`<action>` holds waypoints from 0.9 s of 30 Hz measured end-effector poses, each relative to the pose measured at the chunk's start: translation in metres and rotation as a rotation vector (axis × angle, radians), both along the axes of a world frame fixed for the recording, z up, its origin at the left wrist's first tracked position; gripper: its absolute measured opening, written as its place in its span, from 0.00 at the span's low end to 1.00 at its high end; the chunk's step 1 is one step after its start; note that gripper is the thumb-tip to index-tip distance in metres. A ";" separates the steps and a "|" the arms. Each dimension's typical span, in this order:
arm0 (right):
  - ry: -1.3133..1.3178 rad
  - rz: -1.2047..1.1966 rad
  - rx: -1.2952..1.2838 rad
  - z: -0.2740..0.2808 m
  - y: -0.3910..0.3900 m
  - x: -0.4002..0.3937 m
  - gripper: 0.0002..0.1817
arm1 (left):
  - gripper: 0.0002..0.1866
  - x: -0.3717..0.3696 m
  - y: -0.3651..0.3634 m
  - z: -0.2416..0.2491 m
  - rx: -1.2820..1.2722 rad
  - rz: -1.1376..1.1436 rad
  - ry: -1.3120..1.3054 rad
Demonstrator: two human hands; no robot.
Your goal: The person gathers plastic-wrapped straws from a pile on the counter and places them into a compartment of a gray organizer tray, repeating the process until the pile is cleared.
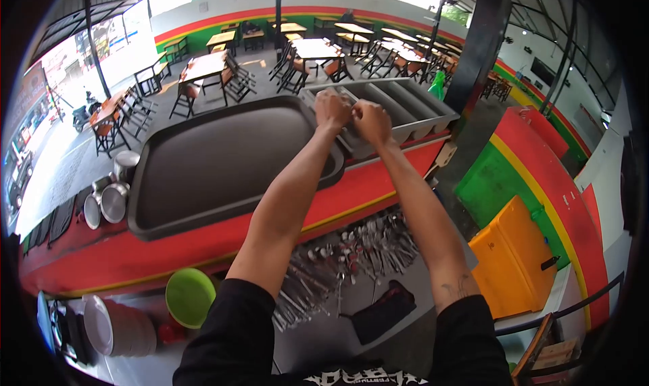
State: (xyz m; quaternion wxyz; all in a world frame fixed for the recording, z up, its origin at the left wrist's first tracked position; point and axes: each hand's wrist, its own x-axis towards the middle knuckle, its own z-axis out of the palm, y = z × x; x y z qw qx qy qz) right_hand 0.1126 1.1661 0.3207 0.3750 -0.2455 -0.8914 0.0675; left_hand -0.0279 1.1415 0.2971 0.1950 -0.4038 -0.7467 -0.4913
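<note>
A grey cutlery tray (422, 109) with several long compartments sits on the red counter (378, 183). Both my hands are together over its left compartments. My left hand (332, 109) is closed, fingers curled down at the tray's left side. Close beside it, my right hand (372, 121) is closed too, its fingertips near the left hand's. Whatever they may hold is hidden by the fingers. Left of the cutlery tray lies a large dark serving tray (223, 159). Below my forearms, a spread of metal cutlery (304, 284) lies on the lower worktop, with a black cloth (382, 311) nearby.
Metal cups (113, 203) stand at the counter's left end. A stack of white plates (122, 328) and a green bowl (190, 298) are at lower left. An orange panel (517, 261) leans at right. A dark post (481, 44) rises behind the cutlery tray.
</note>
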 end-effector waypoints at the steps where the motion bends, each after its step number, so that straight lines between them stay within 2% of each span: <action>1: 0.011 -0.030 0.126 -0.002 0.001 -0.003 0.08 | 0.20 0.029 -0.029 0.020 -0.141 -0.045 -0.110; 3: 0.022 -0.100 0.163 -0.003 -0.002 -0.008 0.08 | 0.21 0.032 -0.025 0.007 -0.046 -0.128 -0.090; 5: 0.075 -0.010 0.327 -0.010 0.004 -0.007 0.10 | 0.24 0.051 -0.059 0.018 -0.125 -0.240 -0.182; 7: 0.035 -0.032 0.216 -0.006 -0.005 -0.003 0.11 | 0.25 0.070 -0.104 0.038 -0.196 -0.280 -0.109; 11: 0.020 -0.156 0.063 -0.008 0.009 -0.009 0.11 | 0.26 0.085 -0.186 0.060 -0.116 -0.407 -0.055; 13: 0.008 -0.073 -0.059 -0.009 0.017 -0.005 0.13 | 0.27 0.089 -0.231 0.055 -0.084 -0.464 -0.087; 15: 0.101 0.037 -0.114 -0.013 0.030 -0.003 0.14 | 0.30 0.100 -0.283 0.046 -0.045 -0.526 -0.131; 16: 0.189 0.077 -0.099 -0.016 0.034 -0.002 0.11 | 0.28 0.105 -0.304 0.032 -0.050 -0.565 -0.230; 18: 0.519 0.271 -0.050 -0.019 -0.002 0.016 0.10 | 0.27 0.117 -0.346 -0.004 -0.011 -0.669 -0.441; 19: 0.633 0.281 -0.023 -0.024 -0.035 0.031 0.08 | 0.26 0.125 -0.366 -0.025 0.031 -0.733 -0.554; 20: 0.748 0.291 0.006 -0.033 -0.074 0.047 0.07 | 0.25 0.133 -0.382 -0.049 0.032 -0.657 -0.725; 21: 0.814 0.306 -0.179 -0.055 -0.112 0.063 0.07 | 0.23 0.141 -0.396 -0.080 0.035 -0.577 -0.896; 22: 0.912 0.404 -0.161 -0.090 -0.138 0.068 0.07 | 0.23 0.145 -0.406 -0.122 0.095 -0.485 -0.880; 23: 0.799 0.335 -0.381 -0.125 -0.184 0.089 0.07 | 0.23 0.152 -0.415 -0.177 0.152 -0.392 -0.871; 24: 0.675 0.248 -0.655 -0.161 -0.228 0.105 0.05 | 0.23 0.154 -0.422 -0.245 0.113 -0.204 -0.810; 25: 0.603 0.385 -0.687 -0.220 -0.250 0.111 0.05 | 0.25 0.159 -0.430 -0.315 0.070 -0.057 -0.825; 26: 0.437 0.356 -0.481 -0.289 -0.267 0.113 0.07 | 0.27 0.171 -0.441 -0.367 0.021 0.087 -0.843; 27: 0.294 0.443 -0.755 -0.332 -0.300 0.124 0.14 | 0.30 0.185 -0.451 -0.388 -0.056 0.171 -0.941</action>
